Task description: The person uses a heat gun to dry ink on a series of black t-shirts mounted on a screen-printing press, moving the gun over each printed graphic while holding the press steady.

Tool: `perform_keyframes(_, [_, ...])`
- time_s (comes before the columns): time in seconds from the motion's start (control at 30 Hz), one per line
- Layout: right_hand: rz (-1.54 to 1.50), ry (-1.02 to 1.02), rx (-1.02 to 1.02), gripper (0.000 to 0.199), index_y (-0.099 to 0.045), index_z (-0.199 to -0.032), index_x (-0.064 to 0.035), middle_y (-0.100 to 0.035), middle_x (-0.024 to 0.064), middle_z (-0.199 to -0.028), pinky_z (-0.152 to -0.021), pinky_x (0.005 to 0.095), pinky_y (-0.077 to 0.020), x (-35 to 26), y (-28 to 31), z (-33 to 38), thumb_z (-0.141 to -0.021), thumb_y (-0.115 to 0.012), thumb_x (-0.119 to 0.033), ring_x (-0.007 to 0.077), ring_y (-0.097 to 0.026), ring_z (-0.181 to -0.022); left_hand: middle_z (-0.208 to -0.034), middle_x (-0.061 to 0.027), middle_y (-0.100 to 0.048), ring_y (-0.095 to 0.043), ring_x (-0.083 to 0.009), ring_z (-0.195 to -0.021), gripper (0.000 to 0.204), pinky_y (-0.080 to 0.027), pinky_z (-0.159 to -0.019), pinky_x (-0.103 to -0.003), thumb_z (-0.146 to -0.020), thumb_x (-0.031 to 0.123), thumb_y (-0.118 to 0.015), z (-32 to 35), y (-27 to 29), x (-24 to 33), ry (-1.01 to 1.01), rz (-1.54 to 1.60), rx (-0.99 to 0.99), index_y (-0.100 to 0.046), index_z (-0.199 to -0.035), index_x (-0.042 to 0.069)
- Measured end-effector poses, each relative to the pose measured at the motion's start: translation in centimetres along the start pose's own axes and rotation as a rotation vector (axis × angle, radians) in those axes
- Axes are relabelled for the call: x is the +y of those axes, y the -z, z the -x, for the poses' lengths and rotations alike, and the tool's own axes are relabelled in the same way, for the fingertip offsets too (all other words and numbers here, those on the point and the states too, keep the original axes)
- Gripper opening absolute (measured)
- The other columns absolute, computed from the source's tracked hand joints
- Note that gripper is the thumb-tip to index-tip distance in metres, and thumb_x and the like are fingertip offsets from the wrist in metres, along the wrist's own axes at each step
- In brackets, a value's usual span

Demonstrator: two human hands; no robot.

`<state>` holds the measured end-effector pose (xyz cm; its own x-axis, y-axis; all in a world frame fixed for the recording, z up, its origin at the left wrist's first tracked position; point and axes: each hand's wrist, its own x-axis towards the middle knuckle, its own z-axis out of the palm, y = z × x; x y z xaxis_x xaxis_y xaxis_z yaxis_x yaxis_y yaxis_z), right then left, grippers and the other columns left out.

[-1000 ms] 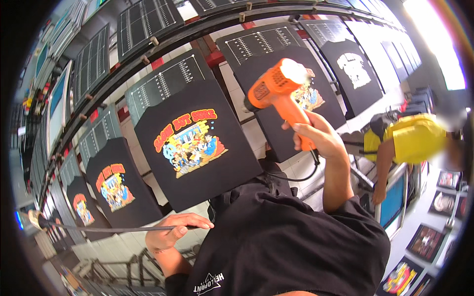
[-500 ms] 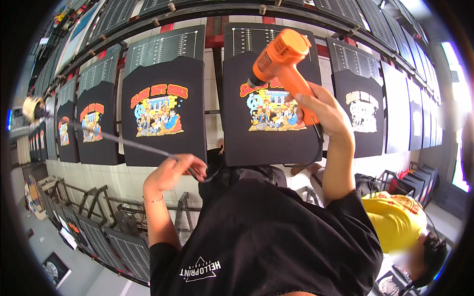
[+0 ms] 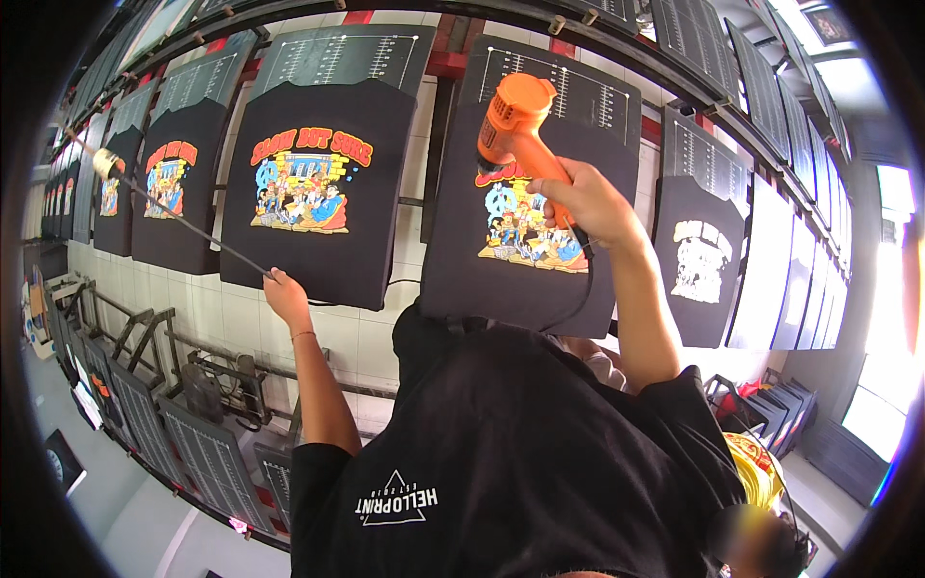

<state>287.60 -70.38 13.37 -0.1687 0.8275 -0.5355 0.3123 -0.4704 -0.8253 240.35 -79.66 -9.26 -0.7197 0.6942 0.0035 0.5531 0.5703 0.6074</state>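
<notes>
Orange heat gun [image 3: 515, 130] in right hand [image 3: 588, 197]

The right hand [image 3: 590, 197] grips an orange heat gun [image 3: 515, 130] by its handle, nozzle close to the printed black T-shirt [image 3: 525, 260] stretched on a wall-mounted board. The left hand [image 3: 286, 297] holds one end of a thin rod [image 3: 183, 222], which runs up and left across a neighbouring printed T-shirt [image 3: 313, 183]. Further printed shirts hang along the tiled wall [image 3: 371, 337].
</notes>
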Motion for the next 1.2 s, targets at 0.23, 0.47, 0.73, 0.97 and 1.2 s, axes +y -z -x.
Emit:
perform_keyframes(0.23, [-0.084,0.018,0.021,0.027,-0.054,-0.103,0.0037,-0.057,0.0052,-0.067,-0.053,0.0269,-0.048,0.8,-0.8,-0.1,-0.09,-0.064,-0.018,0.0122,-0.059,-0.057,-0.101,-0.0214,-0.062,-0.059,-0.0413,-0.095,0.043,-0.048,-0.08,-0.052,-0.102,0.03,-0.035,1.9,-1.8,2.7,0.002,-0.32,0.243,-0.059,-0.1,-0.006])
perform_keyframes(0.47, [0.036,0.021,-0.006,0.032,-0.057,-0.108,0.0037,-0.057,0.004,-0.065,-0.052,0.025,-0.0461,2.0,-0.8,-0.6,-0.089,-0.065,-0.021,0.0097,-0.057,-0.055,-0.1,-0.0185,-0.062,-0.059,-0.039,-0.094,0.042,-0.048,-0.078,-0.052,-0.103,0.03,-0.035,1.6,-2.4,3.1,0.055,-0.336,0.302,-0.06,-0.098,-0.004])
perform_keyframes(0.73, [0.022,0.009,-0.011,0.032,-0.056,-0.108,0.0047,-0.056,0.0037,-0.065,-0.051,0.0253,-0.045,1.4,-1.6,0.8,-0.09,-0.065,-0.02,0.0099,-0.057,-0.054,-0.1,-0.0184,-0.061,-0.058,-0.0393,-0.096,0.043,-0.048,-0.079,-0.053,-0.102,0.031,-0.035,1.7,-2.6,2.9,0.073,-0.321,0.312,-0.059,-0.098,-0.004])
perform_keyframes(0.97, [0.076,-0.021,-0.034,0.033,-0.056,-0.109,0.0044,-0.057,0.0036,-0.067,-0.055,0.0251,-0.0459,1.1,-1.5,1.4,-0.091,-0.065,-0.022,0.0101,-0.058,-0.06,-0.1,-0.0184,-0.061,-0.058,-0.0389,-0.095,0.042,-0.048,-0.079,-0.052,-0.102,0.031,-0.036,1.7,-2.4,2.9,0.05,-0.335,0.308,-0.059,-0.098,-0.004])
perform_keyframes(1.2, [0.025,0.004,-0.003,0.033,-0.056,-0.109,0.0033,-0.057,0.0043,-0.07,-0.056,0.0275,-0.0469,1.6,-1.8,1.0,-0.09,-0.062,-0.023,0.0104,-0.058,-0.06,-0.1,-0.0181,-0.061,-0.059,-0.0388,-0.095,0.041,-0.048,-0.078,-0.052,-0.101,0.031,-0.037,1.6,-2.3,2.8,0.048,-0.351,0.294,-0.059,-0.098,-0.003])
